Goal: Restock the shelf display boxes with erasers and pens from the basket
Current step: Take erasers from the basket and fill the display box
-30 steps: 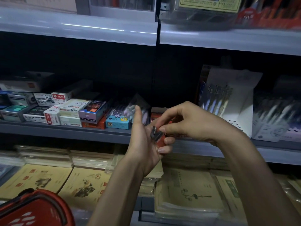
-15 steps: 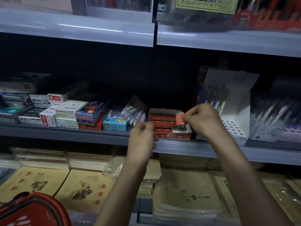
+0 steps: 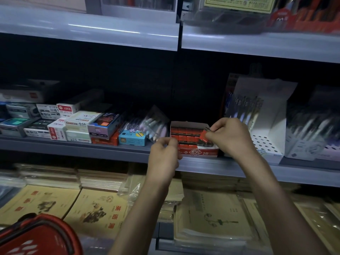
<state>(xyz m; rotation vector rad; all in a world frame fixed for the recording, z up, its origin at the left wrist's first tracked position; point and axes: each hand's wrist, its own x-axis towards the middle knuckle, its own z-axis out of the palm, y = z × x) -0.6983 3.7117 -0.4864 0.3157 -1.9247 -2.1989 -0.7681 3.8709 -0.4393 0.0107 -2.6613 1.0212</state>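
A red eraser display box (image 3: 195,152) marked 2B stands on the middle shelf, nearly full of red and black erasers. My right hand (image 3: 230,137) pinches one red eraser (image 3: 203,135) over the box's right end, tilted and touching the rows. My left hand (image 3: 163,153) is a closed fist at the box's front left corner, back toward me. The erasers seen in its palm a second ago are hidden behind the fingers. The red basket (image 3: 36,236) shows at the bottom left corner. White pen display boxes (image 3: 265,144) stand to the right of the eraser box.
Stacked small stationery boxes (image 3: 77,124) and a clear pack of pens (image 3: 154,124) fill the shelf to the left. A grey shelf lip (image 3: 73,146) runs along the front. Yellow notebooks (image 3: 95,212) lie on the shelf below. Another shelf hangs overhead.
My hands parted. The right hand took one eraser from the left palm and carried it up to the box. The left hand closed and rose to the box's front corner.
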